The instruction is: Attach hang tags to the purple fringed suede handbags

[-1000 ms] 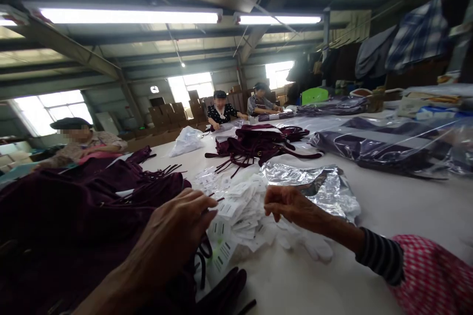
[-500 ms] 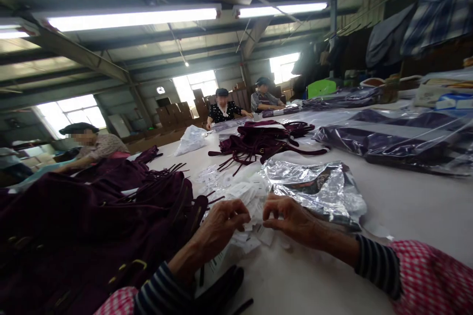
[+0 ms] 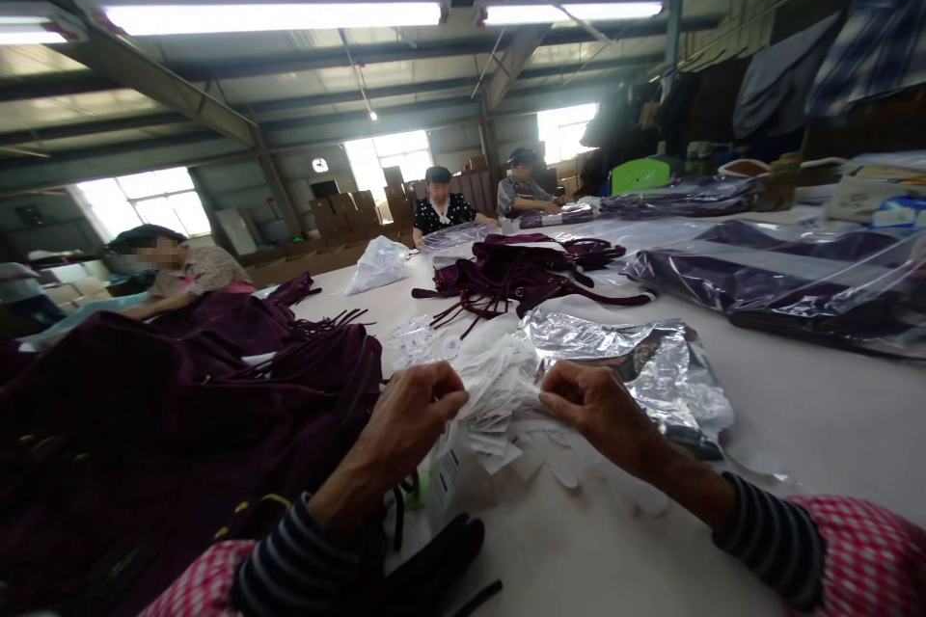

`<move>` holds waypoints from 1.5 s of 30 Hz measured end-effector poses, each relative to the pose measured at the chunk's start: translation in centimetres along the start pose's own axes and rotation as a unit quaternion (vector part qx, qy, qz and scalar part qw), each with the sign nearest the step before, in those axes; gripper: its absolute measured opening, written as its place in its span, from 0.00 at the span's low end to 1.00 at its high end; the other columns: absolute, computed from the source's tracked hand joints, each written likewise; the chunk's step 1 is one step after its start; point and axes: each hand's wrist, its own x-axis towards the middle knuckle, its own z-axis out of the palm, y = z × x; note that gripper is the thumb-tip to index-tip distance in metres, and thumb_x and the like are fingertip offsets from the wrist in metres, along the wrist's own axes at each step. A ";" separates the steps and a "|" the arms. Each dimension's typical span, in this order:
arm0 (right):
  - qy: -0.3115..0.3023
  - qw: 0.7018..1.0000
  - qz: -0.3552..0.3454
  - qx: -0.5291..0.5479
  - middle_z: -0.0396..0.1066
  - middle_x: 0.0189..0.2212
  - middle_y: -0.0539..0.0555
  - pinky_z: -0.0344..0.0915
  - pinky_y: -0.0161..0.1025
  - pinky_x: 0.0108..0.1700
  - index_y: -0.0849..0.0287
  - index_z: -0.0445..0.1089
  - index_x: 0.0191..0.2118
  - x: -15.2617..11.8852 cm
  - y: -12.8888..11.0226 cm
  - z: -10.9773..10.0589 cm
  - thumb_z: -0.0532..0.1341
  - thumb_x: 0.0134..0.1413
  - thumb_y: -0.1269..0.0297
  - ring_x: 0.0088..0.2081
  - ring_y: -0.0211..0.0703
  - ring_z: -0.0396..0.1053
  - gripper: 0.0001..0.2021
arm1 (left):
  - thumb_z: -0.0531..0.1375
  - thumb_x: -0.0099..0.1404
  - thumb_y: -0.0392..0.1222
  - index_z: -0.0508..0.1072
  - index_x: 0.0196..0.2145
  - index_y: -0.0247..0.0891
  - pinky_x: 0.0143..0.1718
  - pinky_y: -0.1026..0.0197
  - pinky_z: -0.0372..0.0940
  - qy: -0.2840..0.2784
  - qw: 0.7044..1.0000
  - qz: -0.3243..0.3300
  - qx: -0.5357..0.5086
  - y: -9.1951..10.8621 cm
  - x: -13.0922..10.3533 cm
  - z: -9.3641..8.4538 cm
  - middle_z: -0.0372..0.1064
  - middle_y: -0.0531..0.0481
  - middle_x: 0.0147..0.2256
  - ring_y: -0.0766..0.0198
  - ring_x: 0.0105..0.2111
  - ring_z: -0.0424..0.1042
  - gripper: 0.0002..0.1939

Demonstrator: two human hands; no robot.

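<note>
Many small white paper tags (image 3: 496,395) lie heaped in what looks like a thin clear plastic bag on the table. To the left of the heap, my left hand (image 3: 416,410) is closed in a pinch at the bag's edge. My right hand (image 3: 597,410) pinches at the opposite side, fingers bent inward. The thin film is hard to make out at both fingertips. Below my left hand a printed white label (image 3: 444,482) shows beside black straps (image 3: 441,554). Dark purple bags (image 3: 180,415) are piled against my left forearm.
A shiny clear plastic wrapper (image 3: 672,386) lies beyond my right hand. More purple bags (image 3: 517,275) sit mid-table, and plastic-wrapped ones (image 3: 781,280) to the right. A crumpled white plastic bag (image 3: 380,265) stands farther back. Three co-workers sit around the white table (image 3: 608,549).
My hands have moved apart, the left one leftward and the right one rightward. The white tags between them look more gathered into a heap. The view has shifted slightly.
</note>
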 end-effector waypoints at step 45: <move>-0.033 0.999 -0.029 0.011 0.66 0.23 0.47 0.56 0.35 0.31 0.59 0.70 0.29 -0.7 1.9 0.1 0.63 0.55 0.64 0.26 0.37 0.61 0.06 | 0.59 0.62 0.40 0.76 0.35 0.45 0.42 0.57 0.60 -0.049 0.972 0.021 0.228 0.4 -1.8 -1.5 0.74 0.54 0.35 0.59 0.39 0.71 0.05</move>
